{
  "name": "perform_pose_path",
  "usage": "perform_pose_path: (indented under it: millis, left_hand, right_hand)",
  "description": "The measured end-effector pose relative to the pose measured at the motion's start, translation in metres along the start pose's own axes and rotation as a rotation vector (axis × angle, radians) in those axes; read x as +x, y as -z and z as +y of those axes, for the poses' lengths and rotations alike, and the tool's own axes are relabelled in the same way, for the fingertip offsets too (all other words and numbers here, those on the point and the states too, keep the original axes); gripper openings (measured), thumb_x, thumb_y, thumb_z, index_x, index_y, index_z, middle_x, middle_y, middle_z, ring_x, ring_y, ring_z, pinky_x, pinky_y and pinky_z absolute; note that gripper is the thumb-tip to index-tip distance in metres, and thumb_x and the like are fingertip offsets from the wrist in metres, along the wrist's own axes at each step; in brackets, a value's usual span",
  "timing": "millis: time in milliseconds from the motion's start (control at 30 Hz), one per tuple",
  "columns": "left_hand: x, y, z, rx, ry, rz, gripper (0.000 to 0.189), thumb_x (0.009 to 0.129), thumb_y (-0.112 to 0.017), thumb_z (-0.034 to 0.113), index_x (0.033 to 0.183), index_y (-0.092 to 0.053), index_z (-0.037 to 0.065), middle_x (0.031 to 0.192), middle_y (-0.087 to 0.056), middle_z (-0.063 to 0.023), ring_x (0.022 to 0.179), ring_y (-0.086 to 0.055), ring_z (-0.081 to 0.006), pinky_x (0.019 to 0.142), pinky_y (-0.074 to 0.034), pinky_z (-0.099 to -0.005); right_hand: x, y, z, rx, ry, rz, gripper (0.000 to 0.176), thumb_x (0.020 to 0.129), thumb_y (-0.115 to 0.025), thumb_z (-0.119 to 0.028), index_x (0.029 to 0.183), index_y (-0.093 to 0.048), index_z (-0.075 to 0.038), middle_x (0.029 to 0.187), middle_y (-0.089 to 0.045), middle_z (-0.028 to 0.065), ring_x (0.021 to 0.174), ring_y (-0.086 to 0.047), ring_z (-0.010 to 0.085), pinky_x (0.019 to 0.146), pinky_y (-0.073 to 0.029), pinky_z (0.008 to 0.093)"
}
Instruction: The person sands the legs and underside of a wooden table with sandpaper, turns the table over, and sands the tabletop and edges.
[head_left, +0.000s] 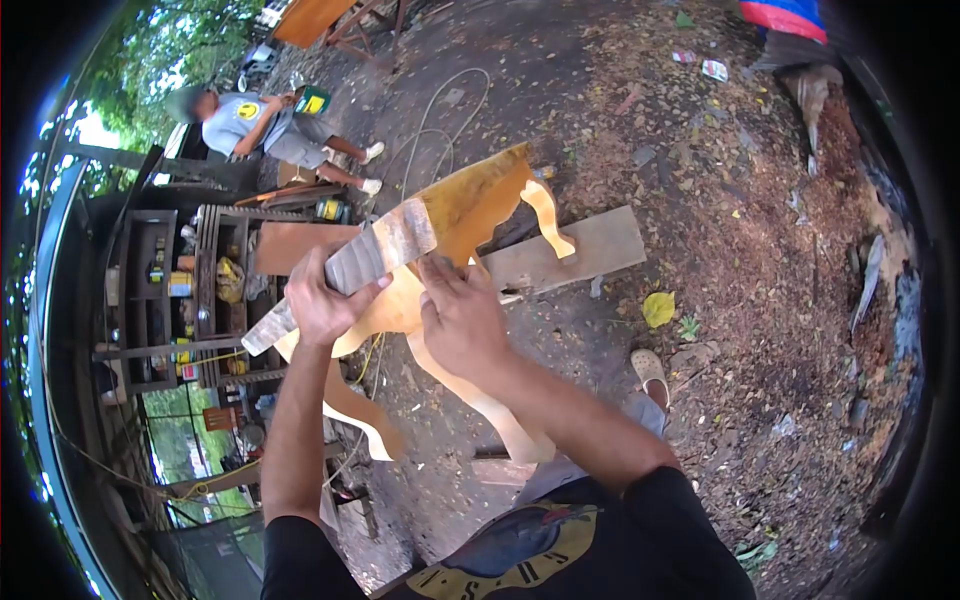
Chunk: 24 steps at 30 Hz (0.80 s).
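A small wooden table point(478, 205) with curved pale legs point(480, 395) is tilted in front of me. Its upper board has an orange-brown part and a greyish, streaked part running down to the left. My left hand point(328, 303) is closed around the edge of this streaked part, thumb on the near side. My right hand point(462, 312) presses against the wood near the middle, beside the top of a leg. Its fingers are bent together, and whatever lies under their tips is hidden. Another curved leg point(545, 220) sticks out at the upper right.
A flat plank point(570, 252) lies behind the table. A person point(255, 128) in a grey shirt stands at the upper left, holding a green container point(312, 100). Shelves point(150, 300) with cans are at left. A hose point(440, 130) crosses the leaf-strewn ground point(740, 400).
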<state>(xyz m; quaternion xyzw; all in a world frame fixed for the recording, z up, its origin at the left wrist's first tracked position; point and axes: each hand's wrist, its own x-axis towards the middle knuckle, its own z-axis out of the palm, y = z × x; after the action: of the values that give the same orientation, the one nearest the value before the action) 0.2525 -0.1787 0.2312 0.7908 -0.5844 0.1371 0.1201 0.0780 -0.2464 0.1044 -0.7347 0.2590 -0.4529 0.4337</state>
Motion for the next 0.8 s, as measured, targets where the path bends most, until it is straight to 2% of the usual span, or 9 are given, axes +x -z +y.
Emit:
perform_pose_path:
  millis: [67,167,300,367,467,567,667,733,800]
  left_hand:
    - [0.004,-0.002,0.002,-0.01,-0.023,0.014,0.064,0.066,-0.099,0.044,0.108,-0.074,0.003,0.094,-0.076,-0.0183,0.087,-0.075,-0.038,0.08,-0.059,-0.0463]
    - [0.002,-0.001,-0.001,-0.002,-0.036,0.034,0.064,0.066,-0.099,0.046,0.108,-0.075,0.004,0.094,-0.076,-0.0182,0.087,-0.075,-0.0379,0.079,-0.059,-0.0467]
    - [-0.002,-0.001,0.002,0.008,-0.037,0.044,0.065,0.065,-0.099,0.048,0.107,-0.075,0.005,0.092,-0.076,-0.0182,0.085,-0.075,-0.038,0.078,-0.059,-0.0469]
    - [-0.007,-0.002,0.002,0.005,-0.026,0.039,0.065,0.065,-0.099,0.049,0.106,-0.075,0.005,0.091,-0.075,-0.018,0.084,-0.074,-0.0382,0.077,-0.059,-0.0469]
    - [-0.007,-0.004,0.002,-0.002,-0.013,0.041,0.064,0.065,-0.1,0.049,0.104,-0.075,0.004,0.088,-0.074,-0.0182,0.081,-0.074,-0.0378,0.075,-0.058,-0.0463]
    - [-0.007,-0.007,0.001,-0.024,-0.048,0.074,0.064,0.066,-0.099,0.049,0.103,-0.074,0.003,0.087,-0.074,-0.0186,0.078,-0.073,-0.0369,0.073,-0.058,-0.0454]
    - [-0.008,-0.009,0.003,-0.037,-0.002,0.061,0.064,0.066,-0.1,0.047,0.102,-0.073,0.002,0.086,-0.075,-0.0193,0.077,-0.073,-0.0358,0.074,-0.058,-0.0446]
    - [-0.006,-0.01,0.002,-0.09,-0.01,0.074,0.063,0.067,-0.1,0.047,0.102,-0.074,0.001,0.089,-0.076,-0.0202,0.079,-0.075,-0.035,0.076,-0.059,-0.0444]
    - [-0.007,-0.011,-0.007,-0.046,-0.011,0.051,0.063,0.071,-0.098,0.047,0.107,-0.074,0.001,0.091,-0.077,-0.0162,0.082,-0.074,-0.0277,0.08,-0.059,-0.0408]
  right_hand:
    - [-0.004,0.008,-0.018,-0.034,-0.033,-0.006,0.044,0.096,-0.061,-0.007,0.137,-0.066,0.005,0.133,-0.071,0.0237,0.109,-0.067,0.0398,0.099,-0.052,0.0472]
    - [-0.002,0.005,0.004,0.097,0.006,-0.022,0.042,0.097,-0.06,-0.006,0.138,-0.067,0.002,0.134,-0.071,0.0224,0.118,-0.067,0.0381,0.102,-0.053,0.0466]
    - [-0.005,0.023,0.014,0.331,-0.159,-0.179,0.041,0.102,-0.06,-0.008,0.141,-0.066,0.0,0.137,-0.07,0.0202,0.136,-0.06,0.0378,0.112,-0.05,0.0454]
    - [-0.027,0.038,0.023,0.377,-0.191,-0.295,0.041,0.105,-0.059,-0.012,0.144,-0.063,-0.001,0.144,-0.067,0.0193,0.144,-0.056,0.0372,0.119,-0.045,0.044]
    - [-0.098,0.056,0.035,0.303,-0.101,-0.217,0.043,0.107,-0.054,-0.015,0.147,-0.06,0.001,0.152,-0.06,0.0219,0.143,-0.056,0.0388,0.121,-0.043,0.0447]
    - [-0.174,0.064,0.046,0.383,-0.305,-0.229,0.043,0.109,-0.052,-0.015,0.149,-0.058,-0.001,0.159,-0.053,0.0222,0.151,-0.048,0.0369,0.125,-0.038,0.0432]
    - [-0.181,0.051,0.034,0.5,-0.429,-0.103,0.042,0.109,-0.053,-0.014,0.149,-0.058,0.0,0.159,-0.053,0.0229,0.151,-0.047,0.0374,0.126,-0.037,0.0429]
    - [-0.146,0.046,0.036,0.504,-0.356,-0.126,0.042,0.109,-0.053,-0.014,0.149,-0.059,0.0,0.158,-0.054,0.0228,0.15,-0.048,0.0377,0.126,-0.037,0.0426]
    - [-0.11,0.044,0.048,0.491,-0.289,-0.159,0.042,0.109,-0.054,-0.013,0.149,-0.059,-0.001,0.157,-0.055,0.0222,0.149,-0.049,0.0385,0.125,-0.038,0.0425]
